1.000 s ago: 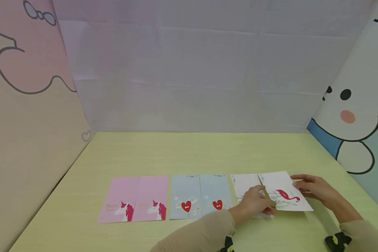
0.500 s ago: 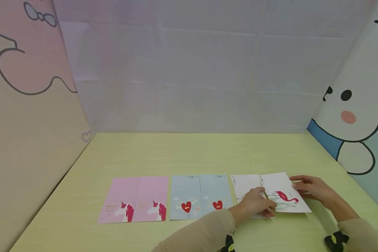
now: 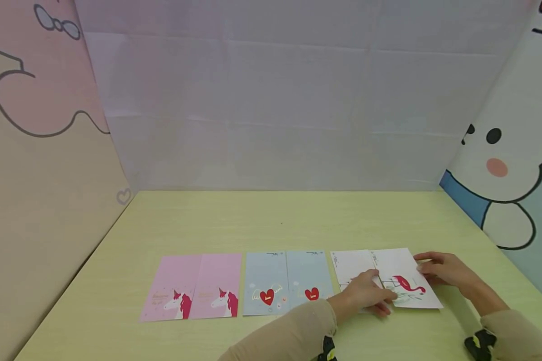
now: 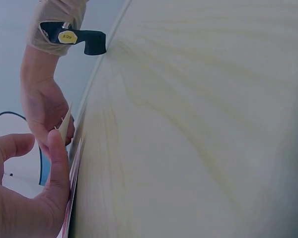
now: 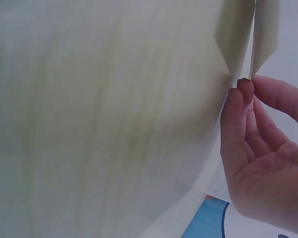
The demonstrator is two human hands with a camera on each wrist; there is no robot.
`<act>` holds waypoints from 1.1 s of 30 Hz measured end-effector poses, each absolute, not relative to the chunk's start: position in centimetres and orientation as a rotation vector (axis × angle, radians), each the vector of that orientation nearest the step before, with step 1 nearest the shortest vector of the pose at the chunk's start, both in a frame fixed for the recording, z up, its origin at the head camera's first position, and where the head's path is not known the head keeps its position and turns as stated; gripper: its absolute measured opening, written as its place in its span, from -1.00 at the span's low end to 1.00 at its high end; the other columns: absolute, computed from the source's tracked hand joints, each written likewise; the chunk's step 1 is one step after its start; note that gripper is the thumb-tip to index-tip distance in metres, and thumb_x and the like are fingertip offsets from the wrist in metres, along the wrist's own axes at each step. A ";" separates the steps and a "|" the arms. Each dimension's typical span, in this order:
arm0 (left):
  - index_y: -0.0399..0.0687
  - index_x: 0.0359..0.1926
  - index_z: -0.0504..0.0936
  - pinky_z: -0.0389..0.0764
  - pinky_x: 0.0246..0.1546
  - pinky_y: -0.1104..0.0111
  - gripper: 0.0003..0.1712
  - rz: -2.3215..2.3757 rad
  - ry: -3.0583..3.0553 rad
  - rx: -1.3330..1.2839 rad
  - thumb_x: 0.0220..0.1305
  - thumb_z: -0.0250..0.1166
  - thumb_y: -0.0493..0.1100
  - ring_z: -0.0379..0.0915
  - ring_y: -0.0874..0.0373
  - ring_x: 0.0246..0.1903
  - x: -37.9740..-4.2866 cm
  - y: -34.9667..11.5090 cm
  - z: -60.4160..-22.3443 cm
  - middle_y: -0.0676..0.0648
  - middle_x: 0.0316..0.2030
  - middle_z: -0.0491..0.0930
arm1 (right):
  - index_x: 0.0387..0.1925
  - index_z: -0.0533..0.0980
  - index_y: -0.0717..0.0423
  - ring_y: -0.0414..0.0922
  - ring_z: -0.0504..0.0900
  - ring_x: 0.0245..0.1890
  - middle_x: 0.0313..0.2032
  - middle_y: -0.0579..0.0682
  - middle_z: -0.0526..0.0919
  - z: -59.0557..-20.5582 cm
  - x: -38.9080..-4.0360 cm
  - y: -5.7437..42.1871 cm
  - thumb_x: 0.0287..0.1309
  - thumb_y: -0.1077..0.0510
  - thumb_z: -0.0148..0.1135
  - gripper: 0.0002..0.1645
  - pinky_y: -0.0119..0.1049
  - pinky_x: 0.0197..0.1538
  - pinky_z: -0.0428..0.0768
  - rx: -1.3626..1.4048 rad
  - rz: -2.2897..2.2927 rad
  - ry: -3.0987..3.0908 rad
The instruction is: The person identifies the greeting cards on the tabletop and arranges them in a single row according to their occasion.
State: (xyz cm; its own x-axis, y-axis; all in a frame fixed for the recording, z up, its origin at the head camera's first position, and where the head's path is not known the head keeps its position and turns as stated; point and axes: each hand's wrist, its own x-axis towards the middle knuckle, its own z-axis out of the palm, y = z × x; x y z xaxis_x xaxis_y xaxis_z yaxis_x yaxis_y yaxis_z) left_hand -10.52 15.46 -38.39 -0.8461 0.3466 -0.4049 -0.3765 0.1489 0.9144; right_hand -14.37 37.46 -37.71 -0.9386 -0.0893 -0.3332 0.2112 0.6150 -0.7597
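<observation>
In the head view, a white flamingo card (image 3: 411, 263) lies at the right end of a row, slightly tilted. My right hand (image 3: 449, 271) pinches its right edge; the right wrist view shows thumb and fingertips meeting on the card's edge (image 5: 265, 34), which is raised off the table. My left hand (image 3: 361, 292) rests on another white card (image 3: 350, 260) just to the left, its fingertips at the flamingo card's left edge. Thumb and forefinger stand apart in the left wrist view. My left hand hides much of the lower part of that left white card.
Left of the white cards lie two blue heart cards (image 3: 265, 271) side by side, then two pink unicorn cards (image 3: 178, 273). All lie on a pale wood-grain table (image 3: 271, 215). A white sheet (image 3: 271, 115) stands behind, with cartoon-printed panels at both sides.
The flamingo card has come down a little and shifted slightly left, with my right hand moving along with it. My left hand has hardly moved.
</observation>
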 end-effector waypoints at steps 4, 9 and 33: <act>-0.22 0.10 0.30 0.53 -0.70 0.26 -0.36 1.738 1.896 -0.028 -0.04 0.33 -0.31 0.42 0.11 -0.77 -10.5 15.4 -38.4 -0.06 -0.69 0.53 | 0.01 0.25 0.54 -0.07 0.53 -0.36 -0.27 0.18 0.52 -37.8 -14.4 37.2 0.10 0.14 0.13 -0.40 -0.22 -0.29 0.55 0.116 -1.208 2.529; -0.23 0.11 0.30 0.54 -0.67 0.23 -0.35 1.712 1.907 -0.012 -0.03 0.33 -0.28 0.43 0.10 -0.76 -10.5 15.2 -38.5 -0.05 -0.66 0.53 | 0.01 0.27 0.53 -0.09 0.51 -0.38 -0.26 0.18 0.51 -37.8 -14.5 37.0 0.10 0.17 0.12 -0.45 -0.26 -0.33 0.54 0.131 -1.175 2.563; -0.18 0.10 0.36 0.53 -0.68 0.31 -0.42 1.710 1.937 0.100 0.00 0.30 -0.29 0.40 0.17 -0.76 -10.7 14.5 -38.3 0.00 -0.62 0.52 | 0.04 0.23 0.56 -0.13 0.52 -0.38 -0.28 0.17 0.53 -37.8 -14.7 37.1 0.16 0.16 0.02 -0.44 -0.29 -0.33 0.56 0.164 -1.292 2.613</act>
